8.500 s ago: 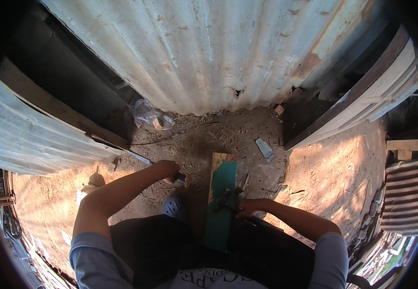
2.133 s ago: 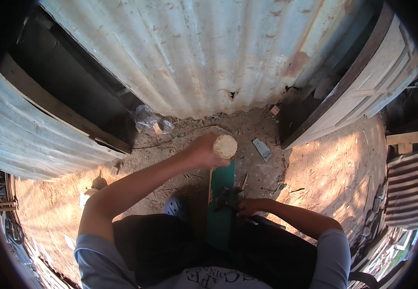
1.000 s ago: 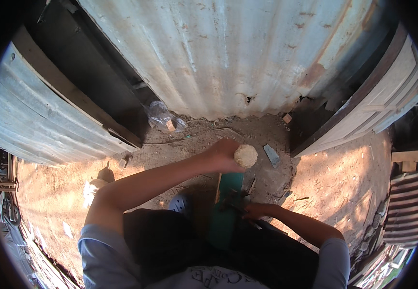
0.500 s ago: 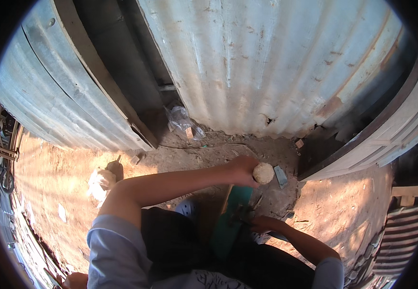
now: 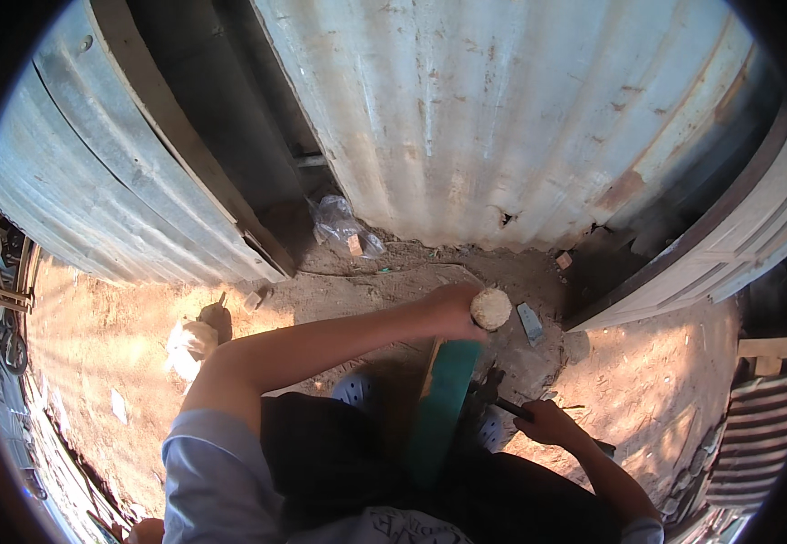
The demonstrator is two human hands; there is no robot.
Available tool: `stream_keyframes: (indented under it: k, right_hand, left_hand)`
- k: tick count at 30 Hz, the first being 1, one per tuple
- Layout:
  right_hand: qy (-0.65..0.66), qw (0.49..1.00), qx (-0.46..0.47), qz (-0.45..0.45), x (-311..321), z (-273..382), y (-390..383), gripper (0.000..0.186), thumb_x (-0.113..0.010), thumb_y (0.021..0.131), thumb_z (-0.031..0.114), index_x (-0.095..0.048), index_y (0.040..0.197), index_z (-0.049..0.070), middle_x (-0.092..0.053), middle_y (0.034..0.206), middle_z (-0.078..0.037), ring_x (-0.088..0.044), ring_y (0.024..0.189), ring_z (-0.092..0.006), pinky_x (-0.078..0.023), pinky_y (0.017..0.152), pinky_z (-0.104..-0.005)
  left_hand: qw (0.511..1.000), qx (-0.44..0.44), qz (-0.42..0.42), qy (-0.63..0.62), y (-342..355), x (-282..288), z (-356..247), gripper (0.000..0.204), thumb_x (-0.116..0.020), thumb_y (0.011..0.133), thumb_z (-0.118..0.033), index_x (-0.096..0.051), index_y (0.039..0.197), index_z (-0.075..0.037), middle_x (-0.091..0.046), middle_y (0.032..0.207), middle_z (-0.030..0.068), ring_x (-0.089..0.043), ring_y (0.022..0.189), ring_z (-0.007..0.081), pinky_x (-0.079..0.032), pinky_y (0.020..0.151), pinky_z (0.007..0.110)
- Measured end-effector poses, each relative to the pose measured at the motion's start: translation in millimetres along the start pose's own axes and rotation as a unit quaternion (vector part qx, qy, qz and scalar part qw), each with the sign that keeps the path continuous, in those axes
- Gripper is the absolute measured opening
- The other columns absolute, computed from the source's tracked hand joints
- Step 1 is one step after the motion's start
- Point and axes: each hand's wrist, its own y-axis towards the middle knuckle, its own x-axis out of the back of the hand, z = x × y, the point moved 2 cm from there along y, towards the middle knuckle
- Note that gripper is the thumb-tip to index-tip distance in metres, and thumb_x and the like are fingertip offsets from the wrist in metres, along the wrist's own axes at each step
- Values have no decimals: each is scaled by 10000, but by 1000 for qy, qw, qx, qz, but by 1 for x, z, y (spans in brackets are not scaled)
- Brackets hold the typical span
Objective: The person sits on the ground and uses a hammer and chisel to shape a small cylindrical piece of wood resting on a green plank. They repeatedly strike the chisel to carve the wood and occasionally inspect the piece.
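Note:
My left hand (image 5: pixel 455 311) is closed around a piece with a pale, rough, round end (image 5: pixel 491 309), perhaps wood; the rest of it is hidden by the hand. Just below that hand a green board (image 5: pixel 448 392) slants between my legs, one edge showing bare wood. To the right of the board, my right hand (image 5: pixel 545 423) is closed on the dark handle of a hammer (image 5: pixel 507 406). The hammer's dark head points at the board's right side; whether it touches the board I cannot tell.
Corrugated metal sheets (image 5: pixel 502 127) stand ahead, with a pale panelled door (image 5: pixel 729 245) at the right. A clear plastic bag (image 5: pixel 343 222), a flat grey piece (image 5: pixel 530 324) and a white bundle (image 5: pixel 191 343) lie on the dirt ground. My shoe (image 5: pixel 353 391) shows beside the board.
My right hand has drawn back to the right with the hammer, whose head was over the green board. My left hand and the round-ended piece have shifted slightly up and left.

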Motion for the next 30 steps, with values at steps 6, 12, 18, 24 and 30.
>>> stream_keyframes:
  k: [6,12,18,24,30]
  right_hand:
    - [146,976,29,-158,61,35,-35,241,-626,819,213,-504,924,35,-584,676,-201,-603,633,-334,-438,565,-392]
    - [182,923,123,-316,124,82,-70,145,-576,861,116,-495,794,17,-430,553,-33,-400,500,-92,-320,462,-269]
    - [170,882,189,-396,144,137,-80,144,-513,910,144,-456,975,29,-460,552,-79,-446,469,-160,-356,469,-302]
    - [109,925,140,-336,119,118,-53,184,-511,906,140,-433,1025,24,-518,583,-181,-552,525,-372,-401,483,-398]
    - [204,847,164,-463,136,132,-77,153,-472,923,128,-435,1031,26,-503,557,-119,-547,470,-270,-395,465,-346]
  left_hand:
    - [994,-71,-16,-79,13,-7,24,298,-719,658,-209,-596,877,-49,-634,790,137,-624,753,252,-488,679,364]
    - [994,-100,6,-47,28,-4,29,323,-747,674,-240,-596,881,-43,-629,793,109,-608,762,217,-475,704,340]
    - [995,-80,-60,-5,31,-23,42,365,-749,698,-270,-584,922,-35,-631,844,94,-606,806,222,-469,751,346]
    - [995,-97,-15,13,30,-16,18,389,-738,703,-280,-582,959,-33,-630,865,132,-609,829,259,-467,766,362]
    - [992,-117,-50,-11,31,-23,30,374,-722,710,-288,-585,964,-50,-627,873,140,-606,845,289,-469,766,370]
